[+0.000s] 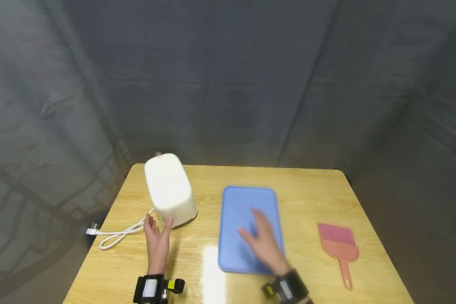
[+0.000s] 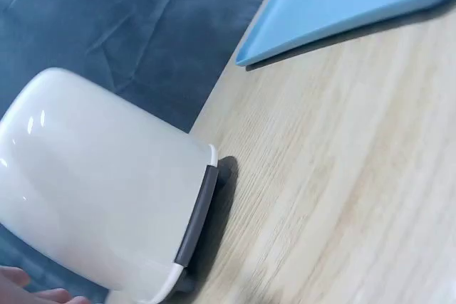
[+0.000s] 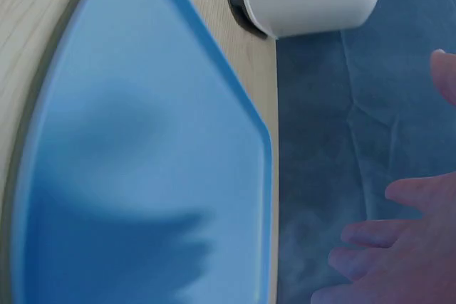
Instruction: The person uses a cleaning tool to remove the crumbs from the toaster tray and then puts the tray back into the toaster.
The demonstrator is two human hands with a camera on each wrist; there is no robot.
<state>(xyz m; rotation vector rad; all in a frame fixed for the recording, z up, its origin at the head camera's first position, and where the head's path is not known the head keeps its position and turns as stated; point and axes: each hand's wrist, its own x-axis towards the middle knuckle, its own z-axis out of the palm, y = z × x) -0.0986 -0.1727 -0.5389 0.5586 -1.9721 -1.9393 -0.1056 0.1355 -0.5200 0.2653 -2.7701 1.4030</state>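
Loosely spread, the left hand (image 1: 158, 245) is near the white corded appliance (image 1: 169, 181) at the desk's (image 1: 308, 194) left, contact unclear; the right hand (image 1: 265, 245) spreads above the blue tray (image 1: 247, 198), best gripped by its rim.

Blue tray (image 1: 243, 207) (flat) right of white appliance (image 1: 169, 181).

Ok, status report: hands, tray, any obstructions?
Left hand near white appliance, contact unclear. Right hand over blue tray, holding nothing. Possible snag: white cord beside left hand.

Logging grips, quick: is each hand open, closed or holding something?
Left hand: open, empty, by the white appliance.
Right hand: open, empty, over the blue tray.
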